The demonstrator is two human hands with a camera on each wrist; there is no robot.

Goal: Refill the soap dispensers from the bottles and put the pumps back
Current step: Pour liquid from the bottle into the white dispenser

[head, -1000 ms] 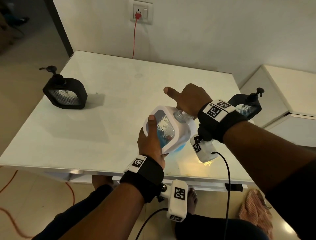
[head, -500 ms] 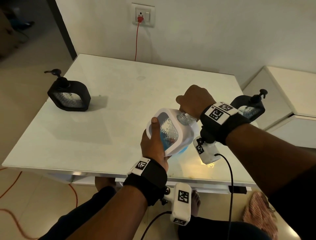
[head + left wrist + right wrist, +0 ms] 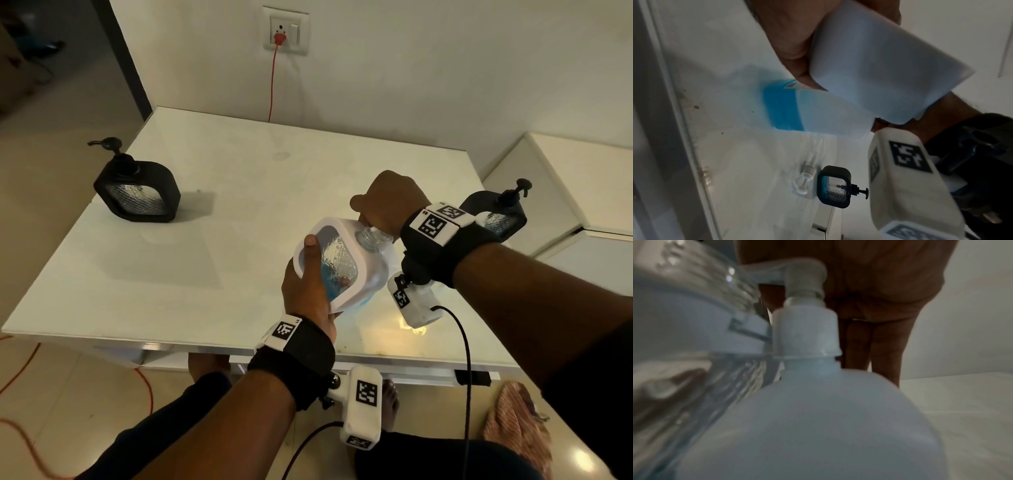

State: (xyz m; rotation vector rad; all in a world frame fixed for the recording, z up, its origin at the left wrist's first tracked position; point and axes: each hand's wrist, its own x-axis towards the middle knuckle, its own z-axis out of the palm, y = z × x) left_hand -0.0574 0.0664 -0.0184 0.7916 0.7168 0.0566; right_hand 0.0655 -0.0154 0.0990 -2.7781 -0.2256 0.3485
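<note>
White-cased dispenser (image 3: 337,263), gripped by the left hand (image 3: 310,281), tilts its open neck rightward against the refill bottle's (image 3: 813,426) pump, which the right hand (image 3: 394,202) clasps.

White glossy table (image 3: 239,212), set against a wall. Black soap dispenser (image 3: 137,192) upright near left edge, pump on. Second black dispenser (image 3: 496,214) at right edge, pump on. Loose clear pump (image 3: 806,177) lying flat just beside it. Refill bottle (image 3: 818,112) with blue liquid near front edge.
</note>
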